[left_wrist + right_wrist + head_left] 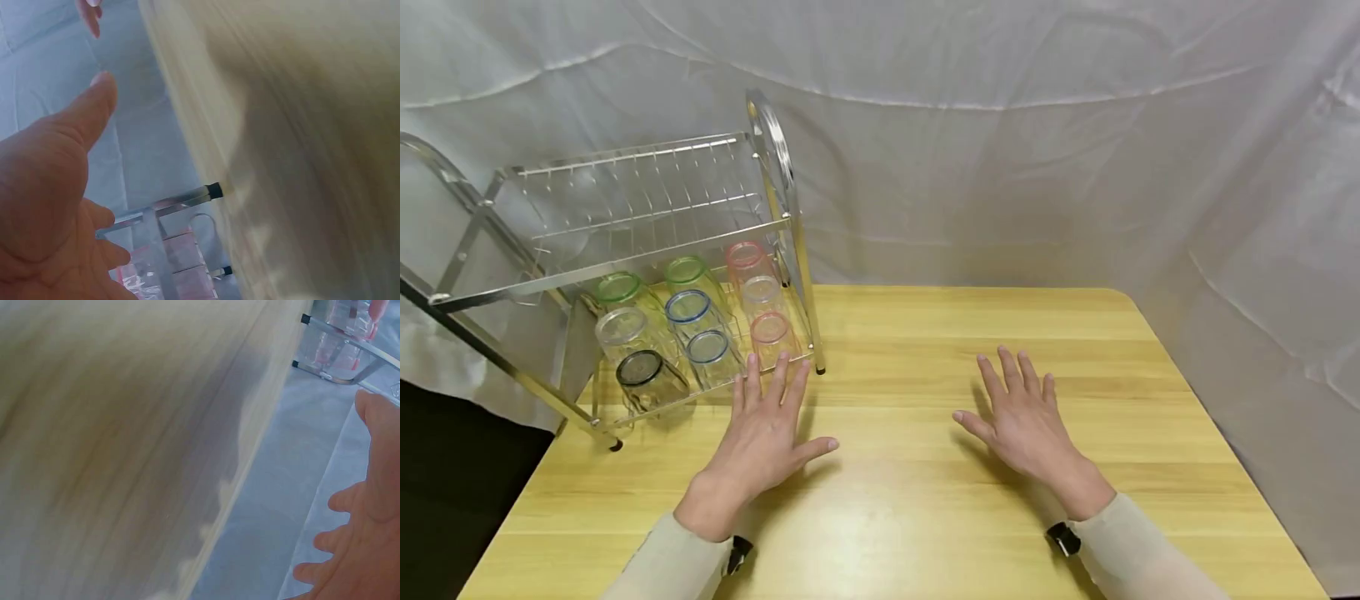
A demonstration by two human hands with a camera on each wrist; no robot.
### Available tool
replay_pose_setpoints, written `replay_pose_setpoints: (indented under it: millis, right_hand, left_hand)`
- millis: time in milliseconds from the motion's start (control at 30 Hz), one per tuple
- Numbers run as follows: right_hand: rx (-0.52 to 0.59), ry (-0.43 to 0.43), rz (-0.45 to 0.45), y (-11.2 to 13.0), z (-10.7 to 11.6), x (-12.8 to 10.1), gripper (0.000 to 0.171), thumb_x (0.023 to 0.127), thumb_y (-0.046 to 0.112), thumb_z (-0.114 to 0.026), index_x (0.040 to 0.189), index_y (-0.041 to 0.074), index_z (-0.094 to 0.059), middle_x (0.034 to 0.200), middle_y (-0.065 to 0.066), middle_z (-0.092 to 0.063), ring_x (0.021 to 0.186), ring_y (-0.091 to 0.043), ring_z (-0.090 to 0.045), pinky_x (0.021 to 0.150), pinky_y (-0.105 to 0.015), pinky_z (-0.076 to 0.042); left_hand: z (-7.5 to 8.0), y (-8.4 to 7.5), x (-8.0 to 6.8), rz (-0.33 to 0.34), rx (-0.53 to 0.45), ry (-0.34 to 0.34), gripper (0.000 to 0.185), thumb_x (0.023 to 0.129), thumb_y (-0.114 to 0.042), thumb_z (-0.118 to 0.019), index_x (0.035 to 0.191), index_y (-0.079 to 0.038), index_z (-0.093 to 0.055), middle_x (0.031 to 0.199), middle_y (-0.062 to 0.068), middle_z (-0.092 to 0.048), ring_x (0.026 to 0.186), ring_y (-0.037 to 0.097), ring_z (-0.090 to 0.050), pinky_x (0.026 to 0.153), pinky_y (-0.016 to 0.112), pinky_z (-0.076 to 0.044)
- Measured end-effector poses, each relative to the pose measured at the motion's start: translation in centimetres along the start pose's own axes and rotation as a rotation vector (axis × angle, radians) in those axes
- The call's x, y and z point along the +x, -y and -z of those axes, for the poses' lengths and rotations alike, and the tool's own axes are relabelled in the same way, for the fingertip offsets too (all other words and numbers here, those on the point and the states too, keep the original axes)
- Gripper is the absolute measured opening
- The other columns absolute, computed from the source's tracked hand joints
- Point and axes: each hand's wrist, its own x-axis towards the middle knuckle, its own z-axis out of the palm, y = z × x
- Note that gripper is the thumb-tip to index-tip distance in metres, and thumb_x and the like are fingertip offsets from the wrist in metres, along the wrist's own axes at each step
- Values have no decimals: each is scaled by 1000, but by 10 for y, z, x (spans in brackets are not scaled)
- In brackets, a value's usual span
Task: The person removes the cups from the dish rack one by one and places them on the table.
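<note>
My left hand [760, 442] hovers palm down with spread fingers and holds nothing. Its fingertips overlap the front right corner of a two-tier metal rack [805, 283] in the head view. Over the right part of the table, my right hand [1026, 421] is likewise spread, with nothing in it. Several upturned glasses stand on the rack's lower tier: the nearest to my left hand are a pink-based glass [771, 333] and a small blue-based glass [711, 350]. Left of these is a black-based glass [647, 375], with green-based glasses [619, 287] behind.
The rack's upper wire shelf [647, 192] overhangs the glasses. Pale wood forms the table [887, 500], whose right edge slants away from me. Light cloth [962, 167] hangs behind and to the right. A dark area [460, 483] lies beyond the left edge.
</note>
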Motion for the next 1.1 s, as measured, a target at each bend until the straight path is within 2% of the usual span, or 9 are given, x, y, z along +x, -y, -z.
replay_pose_setpoints:
  millis: [67,167,267,333,433,667,800,933,1100]
  right_hand:
    - [21,-16,6,1,-1,0,92,102,68,-52,167,8,-26,173,-28,-18,158,-56,-14,116,-85,-18]
    - [55,-75,34,2,-3,3,87,104,58,-59,165,4,-30,170,-31,-23,155,-56,-21,118,-81,-23]
    - [78,-116,48,5,-3,9,83,103,48,-65,162,0,-33,166,-33,-28,151,-56,-30,116,-77,-31]
    - [91,-129,48,8,-2,14,80,102,42,-68,161,-2,-35,164,-33,-31,148,-56,-35,115,-74,-36]
    - [116,-133,37,14,-1,24,76,102,38,-69,159,-2,-37,162,-32,-36,143,-56,-41,110,-72,-43]
    - [185,-121,42,31,-5,41,72,101,35,-71,156,-2,-42,159,-30,-42,141,-53,-45,112,-67,-45]
    - [219,-85,44,39,-10,47,72,102,36,-69,158,-1,-42,161,-27,-42,143,-49,-44,115,-63,-44]
    - [263,-67,50,43,-13,53,71,103,36,-68,158,0,-42,162,-25,-42,146,-46,-43,119,-62,-41]
    - [279,-71,53,44,-17,58,69,103,35,-69,158,2,-43,162,-23,-43,145,-45,-44,117,-60,-43]
  left_hand:
    - [4,0,2,-4,-15,-33,107,88,-59,-80,165,-5,-29,171,31,-20,155,63,-7,122,78,-16]
    - [13,3,10,-42,-45,-142,98,88,-37,-87,160,2,-35,167,33,-29,155,60,-17,125,72,-19]
    - [24,8,24,-84,-56,-237,92,82,-16,-92,154,7,-39,159,35,-37,152,58,-27,128,67,-21]
    - [32,12,37,-89,-53,-253,91,78,-7,-92,151,8,-42,156,36,-40,149,59,-31,128,66,-20]
    - [44,18,54,-72,-23,-215,82,78,-5,-90,146,10,-47,149,38,-46,143,61,-39,125,68,-26]
    - [63,28,85,-4,55,31,65,88,-14,-84,142,9,-55,137,33,-60,139,53,-47,114,68,-40]
    - [66,33,96,20,70,128,63,89,-16,-81,143,7,-56,136,31,-62,134,51,-52,108,68,-45]
    - [68,34,103,32,60,168,53,87,-12,-77,135,6,-64,135,29,-63,124,48,-59,99,63,-53]
    - [68,34,108,44,47,191,41,83,-7,-74,122,1,-68,117,23,-67,109,40,-63,84,57,-58]
